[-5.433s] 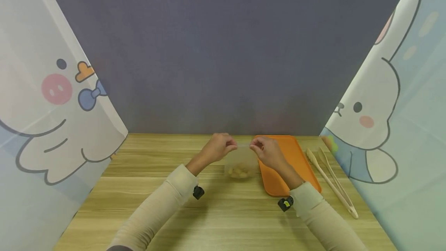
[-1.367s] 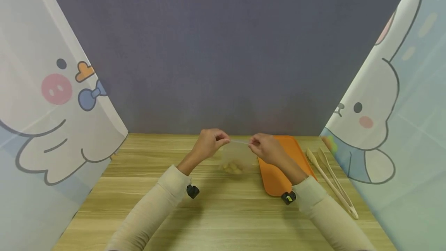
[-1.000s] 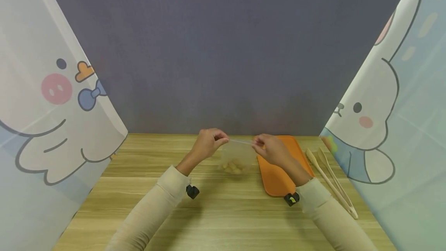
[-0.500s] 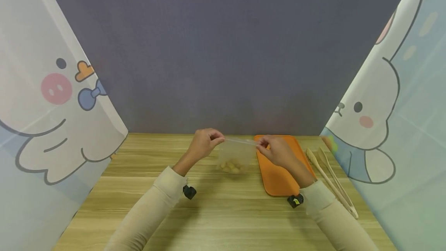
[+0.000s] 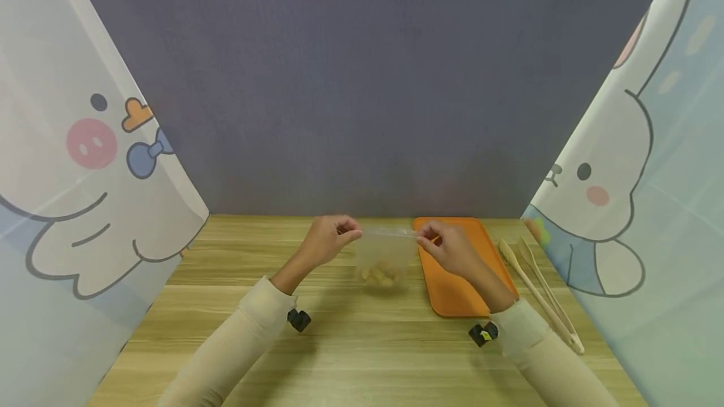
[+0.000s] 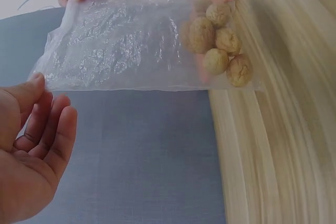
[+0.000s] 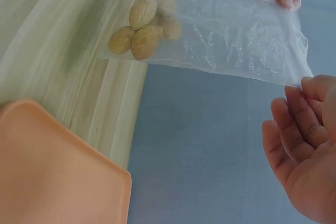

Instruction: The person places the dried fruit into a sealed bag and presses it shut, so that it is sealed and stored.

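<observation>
A clear plastic zip bag [image 5: 386, 250] hangs upright between my two hands, its mouth pulled into a taut line. Several round, wrinkled walnuts [image 6: 228, 40] lie in its bottom, close over the table. Thumb and fingers of my left hand [image 5: 327, 242] pinch one top corner. My right hand [image 5: 452, 249] pinches the opposite top corner. In the left wrist view, my left hand [image 6: 37, 150] has its other fingers loosely curled beneath the pinch. The right wrist view shows my right hand [image 7: 307, 140] with the bag's corner between thumb and forefinger.
An orange tray [image 5: 455, 287] lies on the wooden table [image 5: 351, 357], partly under my right hand and forearm in the head view. Wooden tongs [image 5: 543, 297] rest right of the tray. A dark grey panel [image 5: 362, 93] rises behind the table, with printed cloth walls at both sides.
My hands have moved apart, the left one leftward and the right one rightward. Between them the bag's top edge is stretched wider, and the walnuts have stayed in the bottom.
</observation>
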Demonstrator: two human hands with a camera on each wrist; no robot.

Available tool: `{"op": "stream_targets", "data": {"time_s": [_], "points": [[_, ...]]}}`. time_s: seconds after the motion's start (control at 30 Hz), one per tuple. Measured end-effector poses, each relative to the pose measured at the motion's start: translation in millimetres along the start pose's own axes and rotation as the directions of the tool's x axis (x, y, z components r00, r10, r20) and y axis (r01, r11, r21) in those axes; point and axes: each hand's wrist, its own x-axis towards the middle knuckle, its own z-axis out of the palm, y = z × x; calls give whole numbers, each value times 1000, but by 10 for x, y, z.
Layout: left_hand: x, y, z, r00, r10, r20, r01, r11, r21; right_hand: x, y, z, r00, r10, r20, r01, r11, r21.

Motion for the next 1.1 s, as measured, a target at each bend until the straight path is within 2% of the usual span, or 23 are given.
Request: {"op": "stream_targets", "data": {"time_s": [0.2, 0.37, 0.57, 0.7, 0.9, 1.1], "points": [[-128, 15, -6, 999, -21, 49, 27, 993, -117, -107, -62, 8, 999, 31, 16, -32, 992, 120], [-229, 40, -19, 997, -26, 78, 39, 985, -170, -183, -99, 37, 997, 60, 57, -71, 973, 221], [-311, -46, 31, 989, -80, 127, 106, 973, -205, -220, -78, 152, 993, 82, 90, -101, 967, 233], [-277, -137, 89, 985, -116, 127, 139, 971, -193, -191, -42, 234, 992, 99, 77, -112, 974, 197], [-124, -264, 171, 986, -141, 86, 152, 979, -135, -71, 33, 324, 987, 157, 37, -160, 980, 115], [23, -420, 280, 981, -188, 56, 193, 977, -90, 74, 158, 440, 975, 212, 59, -216, 973, 76]]}}
